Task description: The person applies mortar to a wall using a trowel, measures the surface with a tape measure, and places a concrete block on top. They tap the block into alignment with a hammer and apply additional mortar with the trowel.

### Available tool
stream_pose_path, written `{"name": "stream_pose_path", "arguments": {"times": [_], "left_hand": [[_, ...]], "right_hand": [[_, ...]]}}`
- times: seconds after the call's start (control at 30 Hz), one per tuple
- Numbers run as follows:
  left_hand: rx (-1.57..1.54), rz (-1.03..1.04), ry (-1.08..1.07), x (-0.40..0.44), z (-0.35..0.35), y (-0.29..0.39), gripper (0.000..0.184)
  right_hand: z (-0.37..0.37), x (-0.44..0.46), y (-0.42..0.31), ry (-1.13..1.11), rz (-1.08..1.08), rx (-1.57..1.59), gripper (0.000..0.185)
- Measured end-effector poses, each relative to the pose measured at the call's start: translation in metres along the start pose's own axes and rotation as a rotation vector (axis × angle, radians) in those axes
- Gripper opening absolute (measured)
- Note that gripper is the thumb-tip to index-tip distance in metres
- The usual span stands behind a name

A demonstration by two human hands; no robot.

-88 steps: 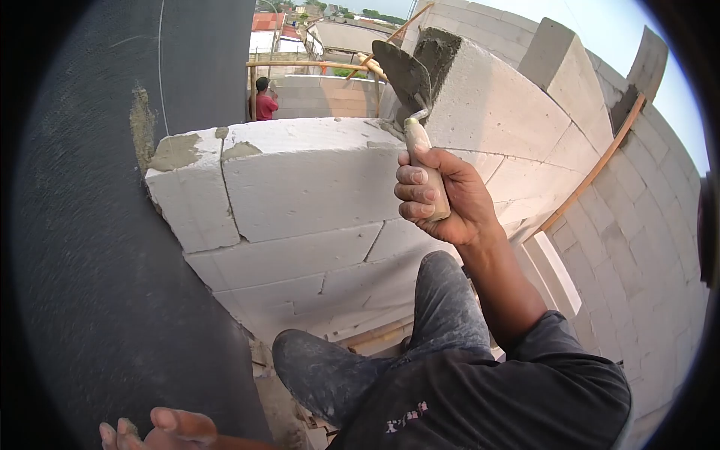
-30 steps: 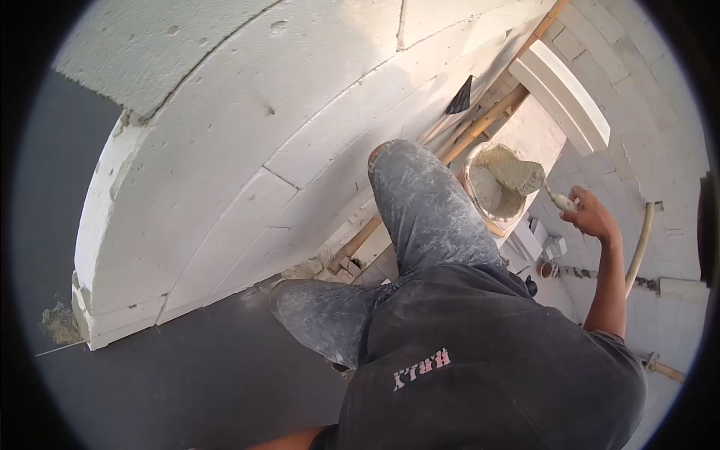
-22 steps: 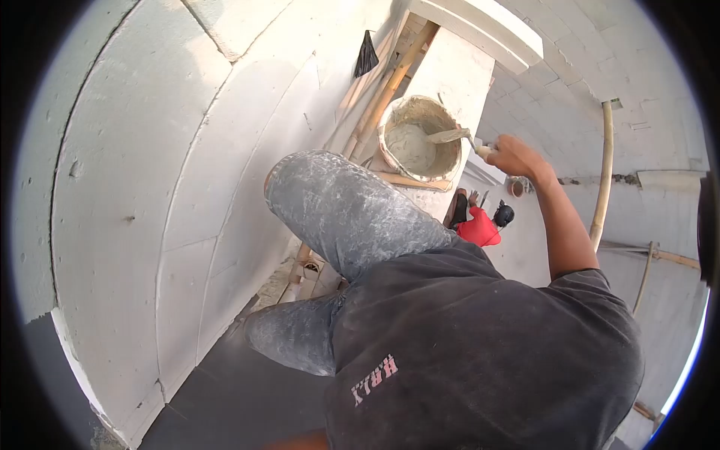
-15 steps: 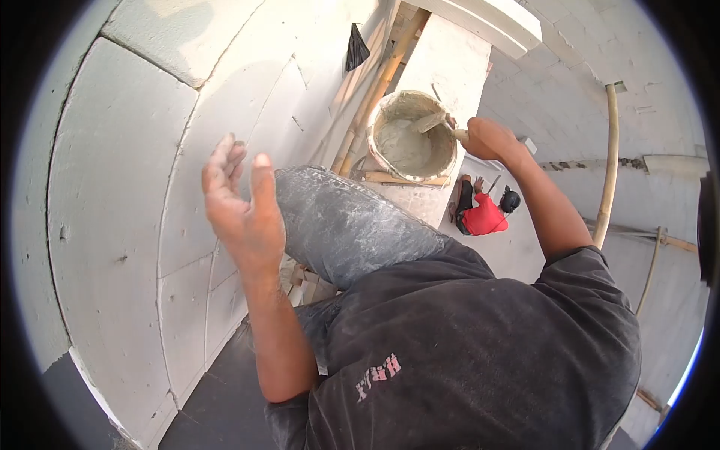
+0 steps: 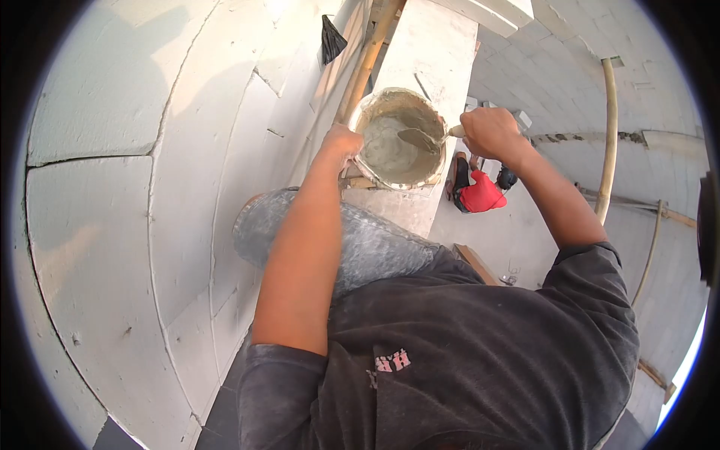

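Gripping: two bare hands, the left hand (image 5: 345,142) at the bucket's left rim and the right hand (image 5: 489,133) on the trowel.
Left grip: fingers closed at the rim; the fingertips are hidden, so how they press cannot be told.
Right grip: fingers wrapped round the handle (image 5: 457,131), pressed together in a fist.
Trowel (image 5: 420,140): one, light-coloured handle, grey blade smeared with mortar, pointing left inside the bucket's mouth; whether its tip touches the mix cannot be told.
Bucket (image 5: 390,182): one, round, its rim and inner wall crusted, over the pale board and near its left edge.
Mortar (image 5: 384,147): one wet grey mass at the bottom of the bucket, its surface uneven.
Board (image 5: 431,37): one pale surface, dusty, with one thin dark rod (image 5: 422,85) just beside the bucket.
Bag (image 5: 333,40): one, black, crumpled, against the block wall (image 5: 97,225).
Leaning pole (image 5: 610,142): one thick, pale, well apart at the right.
Co-worker (image 5: 482,193): one, red top, below the board.
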State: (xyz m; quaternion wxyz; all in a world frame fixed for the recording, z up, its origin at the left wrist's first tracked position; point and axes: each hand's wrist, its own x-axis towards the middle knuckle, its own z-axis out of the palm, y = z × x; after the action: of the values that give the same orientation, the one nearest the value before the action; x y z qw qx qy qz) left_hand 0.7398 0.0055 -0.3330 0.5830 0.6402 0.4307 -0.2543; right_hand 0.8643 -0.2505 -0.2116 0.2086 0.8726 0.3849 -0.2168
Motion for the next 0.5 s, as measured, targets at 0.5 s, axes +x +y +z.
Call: {"name": "stream_pose_path", "arguments": {"times": [0.5], "left_hand": [[0.503,0.737,-0.01,-0.01,0.015,0.01,0.039]], "right_hand": [[0.029,-0.027,-0.023,-0.243,0.008,0.11,0.018]]}}
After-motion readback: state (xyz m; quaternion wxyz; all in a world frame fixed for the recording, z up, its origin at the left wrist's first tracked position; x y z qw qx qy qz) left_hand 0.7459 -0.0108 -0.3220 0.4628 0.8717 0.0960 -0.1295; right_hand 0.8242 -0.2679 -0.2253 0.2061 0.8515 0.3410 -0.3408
